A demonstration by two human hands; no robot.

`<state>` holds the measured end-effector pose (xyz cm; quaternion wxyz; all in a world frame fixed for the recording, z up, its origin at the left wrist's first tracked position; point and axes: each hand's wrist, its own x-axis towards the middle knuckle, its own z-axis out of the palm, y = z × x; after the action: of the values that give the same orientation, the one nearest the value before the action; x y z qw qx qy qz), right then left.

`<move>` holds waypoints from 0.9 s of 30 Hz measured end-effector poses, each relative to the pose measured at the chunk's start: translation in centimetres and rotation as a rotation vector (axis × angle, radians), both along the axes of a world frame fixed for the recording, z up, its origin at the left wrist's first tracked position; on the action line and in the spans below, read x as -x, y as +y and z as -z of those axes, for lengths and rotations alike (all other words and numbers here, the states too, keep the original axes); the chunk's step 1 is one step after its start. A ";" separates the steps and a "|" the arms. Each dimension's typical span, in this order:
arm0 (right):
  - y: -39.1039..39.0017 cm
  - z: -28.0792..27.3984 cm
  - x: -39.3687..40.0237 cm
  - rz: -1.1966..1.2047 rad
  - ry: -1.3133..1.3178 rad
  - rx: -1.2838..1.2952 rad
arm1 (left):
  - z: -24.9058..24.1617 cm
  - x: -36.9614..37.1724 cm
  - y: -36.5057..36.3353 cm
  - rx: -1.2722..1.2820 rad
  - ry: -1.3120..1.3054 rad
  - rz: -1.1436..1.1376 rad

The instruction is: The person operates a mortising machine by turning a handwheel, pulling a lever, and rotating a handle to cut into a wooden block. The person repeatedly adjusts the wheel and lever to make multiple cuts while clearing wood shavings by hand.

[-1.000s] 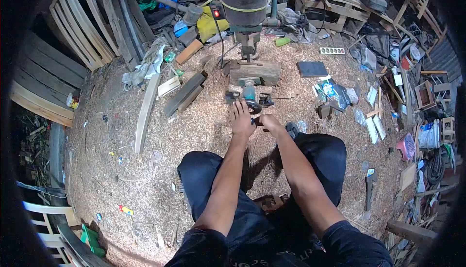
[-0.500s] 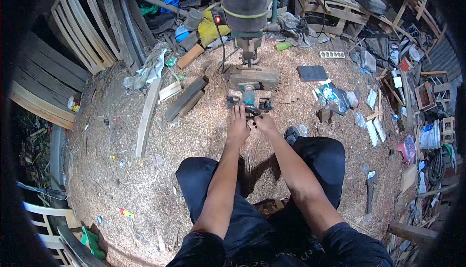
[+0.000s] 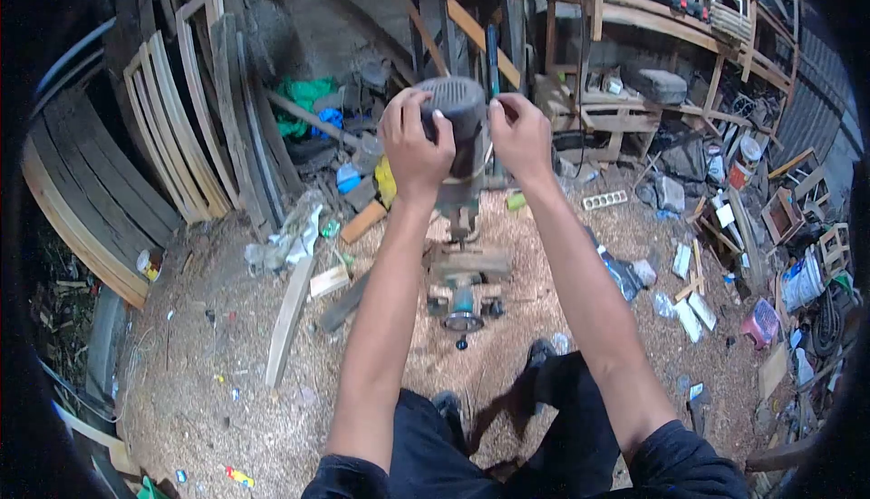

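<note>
A machine with a tall dark cylindrical motor [image 3: 453,100] stands in front of me, its vented top facing up. Overlapping the motor's left side in the view is my left hand [image 3: 415,145], open with bent fingers and the thumb held apart. On the other side, my right hand [image 3: 523,141] is raised close to the motor and a teal upright rod [image 3: 492,50], its fingers loosely curled and nothing visible in them. Contact with the motor cannot be told for either hand. Below, a wooden block [image 3: 473,261] lies under the machine's tool, and a round handwheel [image 3: 463,321] faces me, untouched.
Wood shavings [image 3: 217,336] cover the floor. Curved boards [image 3: 168,127] lean at left, and a loose plank [image 3: 290,322] lies nearby. A power strip [image 3: 604,200] sits right of the machine. Shelves [image 3: 634,28], scraps and a pink basket [image 3: 759,319] line the right side.
Both hands have left the handwheel and risen to the height of the motor's top. My view has lifted, showing more of the back wall and shelves.
</note>
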<state>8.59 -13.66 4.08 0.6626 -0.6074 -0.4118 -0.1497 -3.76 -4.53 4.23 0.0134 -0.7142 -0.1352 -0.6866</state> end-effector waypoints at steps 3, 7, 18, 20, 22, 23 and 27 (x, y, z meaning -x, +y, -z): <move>3.2 -4.6 -3.5 0.072 -0.053 0.031 | -3.6 -3.2 3.2 0.154 0.138 0.045; 10.1 -6.4 -10.5 0.084 -0.076 0.112 | -4.3 -5.6 6.4 0.458 0.340 0.033; 20.3 -5.7 -19.1 -0.330 0.584 0.060 | -3.9 -5.3 6.4 0.571 0.268 0.027; 13.8 -8.7 -13.3 -0.304 0.669 0.175 | -3.6 -5.3 6.1 0.573 0.240 0.012; 11.6 -8.6 -9.7 -0.190 0.701 0.123 | -3.1 -5.2 5.8 0.579 0.241 0.000; 11.5 -7.4 -9.7 -0.237 0.666 0.081 | -2.9 -5.0 5.7 0.584 0.240 -0.011; 7.5 -2.9 -8.6 -0.493 0.539 -0.052 | -1.7 -4.8 5.7 0.565 0.253 -0.040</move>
<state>17.22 -6.13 6.94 0.7788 -0.4904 -0.3524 0.1695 1.09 1.17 5.92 -0.1555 -0.7666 -0.3319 -0.5272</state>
